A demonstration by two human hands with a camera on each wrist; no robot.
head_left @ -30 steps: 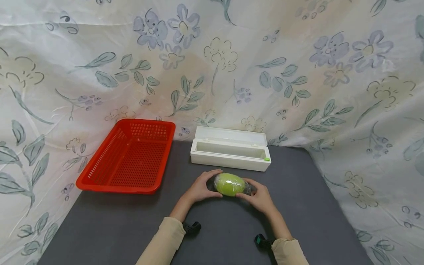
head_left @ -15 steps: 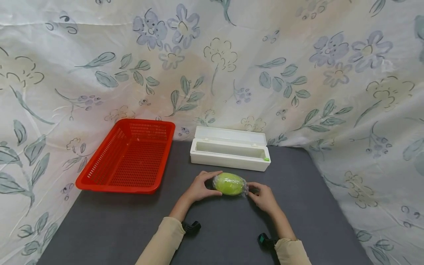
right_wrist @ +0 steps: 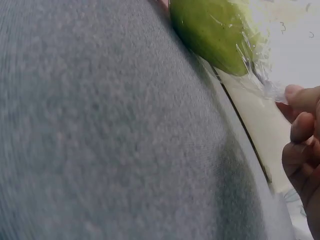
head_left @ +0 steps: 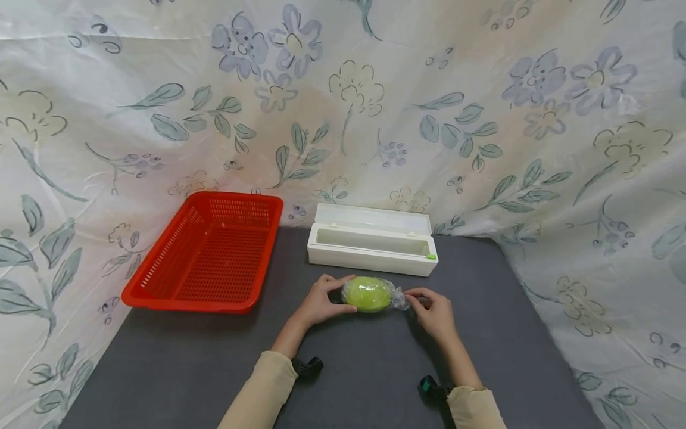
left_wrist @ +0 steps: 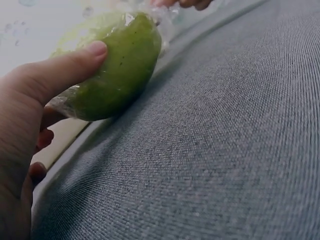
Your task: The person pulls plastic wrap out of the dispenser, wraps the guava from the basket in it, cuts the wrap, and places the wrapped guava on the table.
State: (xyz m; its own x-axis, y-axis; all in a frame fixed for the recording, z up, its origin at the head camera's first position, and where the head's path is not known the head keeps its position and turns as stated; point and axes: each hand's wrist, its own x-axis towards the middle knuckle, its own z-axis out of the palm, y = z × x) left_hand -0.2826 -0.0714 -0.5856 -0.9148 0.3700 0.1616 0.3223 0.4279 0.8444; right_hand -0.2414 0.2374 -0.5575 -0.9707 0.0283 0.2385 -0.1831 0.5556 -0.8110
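A green mango (head_left: 367, 294) wrapped in clear cling film (head_left: 398, 298) lies on its side, low over the dark grey table. My left hand (head_left: 320, 302) grips its left end; in the left wrist view the thumb (left_wrist: 80, 65) presses on the film-covered skin. At the other end, my right hand (head_left: 435, 311) pinches the gathered tail of film between thumb and fingertips. The right wrist view shows that film tail (right_wrist: 272, 90) pulled out thin and bunched from the mango to the fingertips.
A white lidded box (head_left: 370, 256) with a green slider stands behind the hands, its lid raised. To the left sits a red perforated basket (head_left: 187, 306). A floral curtain (head_left: 343, 119) hangs behind and beside the grey tabletop (head_left: 354, 381).
My right hand has come off the mango's right end, moved slightly right and pinched the film there, drawing it into a narrow tail. The left hand keeps its hold, shifted slightly left with the mango.
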